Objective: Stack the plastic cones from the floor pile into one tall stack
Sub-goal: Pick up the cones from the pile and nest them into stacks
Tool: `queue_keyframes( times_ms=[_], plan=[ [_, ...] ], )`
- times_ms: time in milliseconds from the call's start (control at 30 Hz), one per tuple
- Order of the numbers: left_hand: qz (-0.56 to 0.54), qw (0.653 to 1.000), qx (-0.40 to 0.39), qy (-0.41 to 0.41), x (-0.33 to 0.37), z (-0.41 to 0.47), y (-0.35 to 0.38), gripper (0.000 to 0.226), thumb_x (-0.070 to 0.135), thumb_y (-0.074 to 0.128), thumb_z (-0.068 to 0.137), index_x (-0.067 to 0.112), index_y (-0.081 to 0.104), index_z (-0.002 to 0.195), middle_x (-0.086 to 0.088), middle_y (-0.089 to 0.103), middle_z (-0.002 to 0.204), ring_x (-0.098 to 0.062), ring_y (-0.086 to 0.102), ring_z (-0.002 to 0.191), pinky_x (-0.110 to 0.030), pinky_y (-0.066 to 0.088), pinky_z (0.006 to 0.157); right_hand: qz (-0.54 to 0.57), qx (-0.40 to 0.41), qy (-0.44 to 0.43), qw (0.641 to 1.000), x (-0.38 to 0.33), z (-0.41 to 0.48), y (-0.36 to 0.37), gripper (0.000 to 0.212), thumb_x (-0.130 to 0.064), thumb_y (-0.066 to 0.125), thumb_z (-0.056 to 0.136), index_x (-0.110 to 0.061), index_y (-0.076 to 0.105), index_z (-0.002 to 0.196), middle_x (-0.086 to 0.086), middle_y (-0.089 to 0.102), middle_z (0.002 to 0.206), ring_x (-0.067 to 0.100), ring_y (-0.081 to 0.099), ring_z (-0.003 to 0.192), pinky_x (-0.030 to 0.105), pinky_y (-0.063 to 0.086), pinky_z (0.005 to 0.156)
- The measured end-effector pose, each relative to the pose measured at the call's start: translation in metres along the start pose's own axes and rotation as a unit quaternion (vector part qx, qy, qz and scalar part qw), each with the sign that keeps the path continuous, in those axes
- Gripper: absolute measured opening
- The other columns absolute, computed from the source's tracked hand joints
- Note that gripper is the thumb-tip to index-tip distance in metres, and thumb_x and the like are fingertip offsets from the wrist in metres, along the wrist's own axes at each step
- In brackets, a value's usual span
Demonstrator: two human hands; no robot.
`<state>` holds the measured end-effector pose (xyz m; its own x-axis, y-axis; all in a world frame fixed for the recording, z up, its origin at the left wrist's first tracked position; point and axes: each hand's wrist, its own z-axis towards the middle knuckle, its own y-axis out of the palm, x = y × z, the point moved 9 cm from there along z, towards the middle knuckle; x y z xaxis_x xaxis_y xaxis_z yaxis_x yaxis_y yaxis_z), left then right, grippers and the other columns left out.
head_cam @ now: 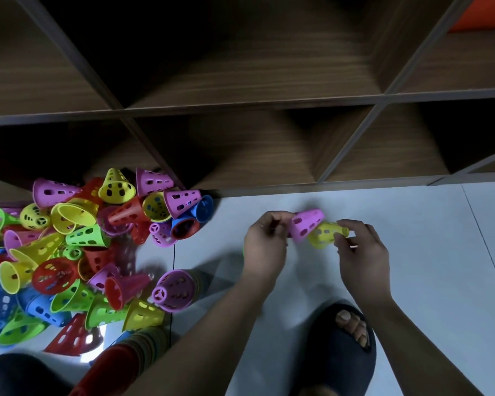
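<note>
1. Pale floor tiles (412, 252) meet wooden cubby shelves (240, 95) (dark inside) across the upper frame.
2. Cone pile (77, 252) lies lower left.
3. Left hand (265, 241) grips a pink cone (305, 225); right hand (363, 250) grips a yellow cone (326, 234), centre-right.

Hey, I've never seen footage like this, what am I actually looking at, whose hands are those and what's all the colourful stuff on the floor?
This is one picture from a camera worn on a person's head, looking down. The left hand grips a pink perforated plastic cone; the right hand grips a yellow perforated plastic cone right beside it. A loose pile of coloured plastic cones lies at left on the pale tiled floor, below brown wooden shelving. A dark slipper shows at the bottom.
</note>
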<state>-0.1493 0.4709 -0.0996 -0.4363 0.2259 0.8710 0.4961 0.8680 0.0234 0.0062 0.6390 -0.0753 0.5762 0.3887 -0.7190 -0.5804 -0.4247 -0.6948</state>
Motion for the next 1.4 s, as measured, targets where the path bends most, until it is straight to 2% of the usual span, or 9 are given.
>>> queue_keyframes(
  times_ms=[200,333,500,767,933,1033,1133,1233,1400],
  plan=[
    [0.012,0.991,0.123,0.041,-0.004,-0.014,-0.067,0.031,-0.002,0.049,0.103,0.022,0.070,0.105,0.008,0.077,0.098,-0.005,0.070,0.086,-0.016,0.053,0.066,0.120,0.013,0.034,0.992,-0.038,-0.011,-0.015,0.019,-0.027,0.064,0.104,-0.036,0.063,0.121,-0.005,0.068,0.112,0.012,0.073,0.084,0.016,0.051,0.068],
    [0.058,0.986,0.153,0.014,-0.030,-0.015,-0.084,0.030,0.003,0.050,0.102,0.027,0.068,0.102,0.008,0.077,0.099,-0.011,0.072,0.094,-0.030,0.059,0.080,0.133,-0.019,0.020,0.991,-0.059,-0.022,-0.007,0.022,-0.031,0.064,0.103,-0.040,0.063,0.123,-0.008,0.070,0.111,0.011,0.072,0.090,0.018,0.052,0.073],
    [0.121,0.985,0.125,0.002,-0.038,-0.013,-0.083,0.041,-0.004,0.047,0.096,0.031,0.068,0.102,0.004,0.078,0.097,-0.010,0.073,0.088,-0.032,0.061,0.076,0.069,-0.098,-0.066,0.991,-0.083,-0.033,0.024,0.023,-0.023,0.069,0.100,-0.034,0.067,0.120,-0.017,0.064,0.114,0.007,0.067,0.093,0.022,0.053,0.076],
    [0.171,0.982,0.074,-0.030,-0.036,-0.013,-0.079,0.024,0.030,0.046,0.100,0.027,0.069,0.107,-0.001,0.071,0.110,-0.022,0.068,0.100,-0.041,0.058,0.090,-0.038,-0.170,-0.139,0.975,-0.077,-0.048,0.071,0.028,-0.037,0.065,0.100,-0.032,0.061,0.128,-0.015,0.058,0.122,0.010,0.066,0.095,0.035,0.059,0.076],
    [0.234,0.969,0.073,0.029,0.012,-0.010,-0.087,0.024,0.016,0.053,0.102,0.023,0.070,0.117,0.004,0.068,0.121,-0.017,0.064,0.109,-0.030,0.051,0.094,-0.113,-0.230,-0.076,0.964,-0.057,-0.055,0.100,0.065,-0.043,0.071,0.094,-0.034,0.039,0.149,-0.005,0.056,0.141,0.023,0.069,0.107,0.040,0.060,0.082],
    [0.268,0.961,0.032,0.056,0.045,-0.013,-0.086,0.020,0.018,0.055,0.104,0.022,0.071,0.114,0.006,0.071,0.117,-0.014,0.064,0.106,-0.025,0.047,0.088,-0.141,-0.264,-0.017,0.954,-0.041,-0.061,0.117,0.076,-0.054,0.072,0.090,-0.025,0.038,0.151,0.004,0.062,0.135,0.034,0.069,0.110,0.045,0.058,0.083],
    [0.318,0.942,-0.008,0.107,0.079,-0.017,-0.093,0.016,0.017,0.058,0.102,0.019,0.072,0.110,0.006,0.073,0.112,-0.012,0.067,0.101,-0.024,0.053,0.087,-0.078,-0.312,0.039,0.946,-0.040,-0.070,0.137,0.061,-0.043,0.077,0.090,-0.020,0.049,0.140,0.007,0.076,0.116,0.032,0.071,0.107,0.034,0.053,0.080],
    [0.384,0.912,-0.041,0.138,0.107,-0.021,-0.110,0.013,0.018,0.061,0.102,0.019,0.072,0.107,0.009,0.072,0.098,-0.004,0.064,0.083,-0.006,0.044,0.067,-0.059,-0.354,0.046,0.932,-0.050,-0.073,0.148,0.059,-0.033,0.077,0.091,-0.022,0.047,0.141,0.004,0.077,0.114,0.028,0.072,0.107,0.029,0.052,0.082],
    [0.495,0.854,-0.055,0.152,0.129,-0.017,-0.175,0.014,0.018,0.060,0.099,0.021,0.071,0.108,0.003,0.071,0.097,-0.018,0.067,0.086,-0.025,0.046,0.065,-0.030,-0.404,0.088,0.910,-0.078,-0.075,0.179,0.042,-0.025,0.070,0.092,-0.036,0.053,0.128,-0.002,0.072,0.109,0.020,0.070,0.099,0.041,0.059,0.090]
  ],
)
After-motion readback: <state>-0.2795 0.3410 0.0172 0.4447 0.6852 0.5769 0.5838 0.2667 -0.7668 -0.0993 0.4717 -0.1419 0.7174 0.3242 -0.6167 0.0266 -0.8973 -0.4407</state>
